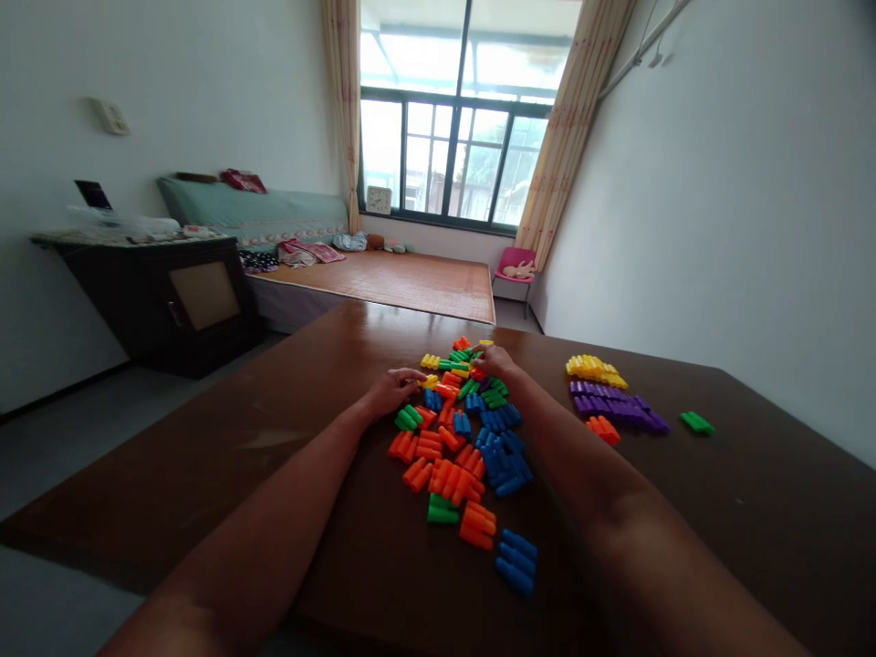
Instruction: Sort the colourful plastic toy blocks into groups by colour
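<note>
Left hand (391, 394), beside yellow blocks (431, 381); right hand (495, 361), at red block (477, 373); both grips indiscernible. Risk: low right forearm (578, 461) could scatter blue blocks (507, 464).

The bare right hand (494, 359) and bare left hand (395, 392) hide bits of the small, bright plastic blocks (448, 479), so what their fingers grip can't be seen. The picture's edge cuts off both bare arms (253, 520), the shiny brown table (274, 411) and the tall flowery curtains (557, 146). The square white clock's (379, 200) numbers are too tiny.
</note>
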`<state>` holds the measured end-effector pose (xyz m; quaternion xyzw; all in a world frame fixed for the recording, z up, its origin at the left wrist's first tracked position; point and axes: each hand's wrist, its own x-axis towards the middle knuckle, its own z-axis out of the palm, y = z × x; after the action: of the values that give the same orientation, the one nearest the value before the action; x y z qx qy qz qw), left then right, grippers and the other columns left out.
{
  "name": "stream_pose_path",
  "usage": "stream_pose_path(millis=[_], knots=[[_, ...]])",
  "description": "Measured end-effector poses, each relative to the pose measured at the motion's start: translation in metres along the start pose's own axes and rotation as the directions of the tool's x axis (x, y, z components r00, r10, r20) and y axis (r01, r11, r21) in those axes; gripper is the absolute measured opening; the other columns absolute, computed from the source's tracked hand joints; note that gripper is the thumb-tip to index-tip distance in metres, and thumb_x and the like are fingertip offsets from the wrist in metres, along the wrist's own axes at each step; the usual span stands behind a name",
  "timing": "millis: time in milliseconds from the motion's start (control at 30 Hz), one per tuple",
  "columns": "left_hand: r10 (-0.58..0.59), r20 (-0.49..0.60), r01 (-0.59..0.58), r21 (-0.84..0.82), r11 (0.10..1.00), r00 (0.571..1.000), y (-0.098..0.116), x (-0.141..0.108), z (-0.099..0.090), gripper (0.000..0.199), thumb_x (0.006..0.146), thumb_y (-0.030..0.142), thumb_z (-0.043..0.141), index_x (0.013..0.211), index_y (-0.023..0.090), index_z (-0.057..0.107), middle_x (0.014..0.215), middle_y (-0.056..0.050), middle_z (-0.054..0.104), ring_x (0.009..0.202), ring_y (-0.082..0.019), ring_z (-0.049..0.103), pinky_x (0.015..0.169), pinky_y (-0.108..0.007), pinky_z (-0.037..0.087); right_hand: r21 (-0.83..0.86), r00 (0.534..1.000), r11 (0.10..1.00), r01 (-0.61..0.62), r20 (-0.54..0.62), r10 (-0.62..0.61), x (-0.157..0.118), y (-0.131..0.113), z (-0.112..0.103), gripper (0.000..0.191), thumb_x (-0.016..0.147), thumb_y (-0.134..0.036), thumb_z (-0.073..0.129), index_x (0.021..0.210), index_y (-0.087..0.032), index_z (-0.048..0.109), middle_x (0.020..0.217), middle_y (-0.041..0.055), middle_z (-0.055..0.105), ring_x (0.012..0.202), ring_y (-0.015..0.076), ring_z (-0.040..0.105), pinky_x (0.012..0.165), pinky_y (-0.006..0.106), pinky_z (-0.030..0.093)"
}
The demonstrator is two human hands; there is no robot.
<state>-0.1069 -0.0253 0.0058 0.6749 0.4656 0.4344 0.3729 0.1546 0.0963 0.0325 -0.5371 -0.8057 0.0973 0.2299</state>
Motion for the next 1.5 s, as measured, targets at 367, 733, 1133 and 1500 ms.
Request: stream_pose_path(millis=[367, 733, 1133, 1500], knots=[[-0.062, 0.022, 0.062, -0.024, 0.998, 0.998, -0.001, -0.002, -0.001, 0.050, 0.070, 0.051, 0.066, 0.103, 0.014, 0.071, 0.076, -0.005, 0.070, 0.069, -0.017, 0.064, 0.055, -0.023, 0.046, 0.328, 0.972, 0.945, -0.001, -0.222, 0.078, -0.066, 0.061, -0.079, 0.029, 0.070, -0.035, 0.066, 0.092, -0.017, 0.066, 0.081, 0.0035, 0.069, 0.072, 0.0159, 0.064, 0.065, 0.027, 0.051], [-0.130, -0.007, 0.130, 0.035, 0.991, 0.991, 0.011, -0.002, -0.005, 0.058, 0.063, 0.059, 0.070, 0.103, 0.017, 0.072, 0.078, -0.005, 0.073, 0.075, -0.020, 0.067, 0.059, -0.025, 0.051, 0.064, 0.684, 0.871, -0.487, -0.592, 0.426, -0.253, 0.276, -0.163, 0.025, 0.063, -0.020, 0.059, 0.087, -0.015, 0.066, 0.095, 0.0088, 0.066, 0.065, 0.0144, 0.059, 0.069, 0.032, 0.051], [-0.177, 0.008, 0.177, 0.005, 0.984, 0.984, 0.025, -0.006, -0.007, 0.070, 0.054, 0.066, 0.075, 0.103, 0.017, 0.071, 0.081, -0.008, 0.074, 0.083, -0.026, 0.069, 0.070, -0.033, 0.058, -0.025, 0.595, 0.730, -0.683, -0.600, 0.535, -0.263, 0.287, -0.152, 0.035, 0.077, -0.027, 0.053, 0.108, -0.017, 0.067, 0.104, 0.0121, 0.068, 0.094, 0.0240, 0.063, 0.083, 0.036, 0.048], [-0.199, 0.014, 0.199, -0.015, 0.980, 0.980, 0.022, -0.004, -0.008, 0.069, 0.052, 0.065, 0.076, 0.102, 0.018, 0.071, 0.081, -0.006, 0.073, 0.082, -0.024, 0.069, 0.070, -0.029, 0.058, 0.026, 0.465, 0.571, -0.821, -0.550, 0.694, -0.274, 0.291, -0.160, 0.029, 0.074, -0.028, 0.058, 0.100, -0.018, 0.068, 0.098, 0.0109, 0.069, 0.092, 0.0246, 0.064, 0.078, 0.035, 0.049]])
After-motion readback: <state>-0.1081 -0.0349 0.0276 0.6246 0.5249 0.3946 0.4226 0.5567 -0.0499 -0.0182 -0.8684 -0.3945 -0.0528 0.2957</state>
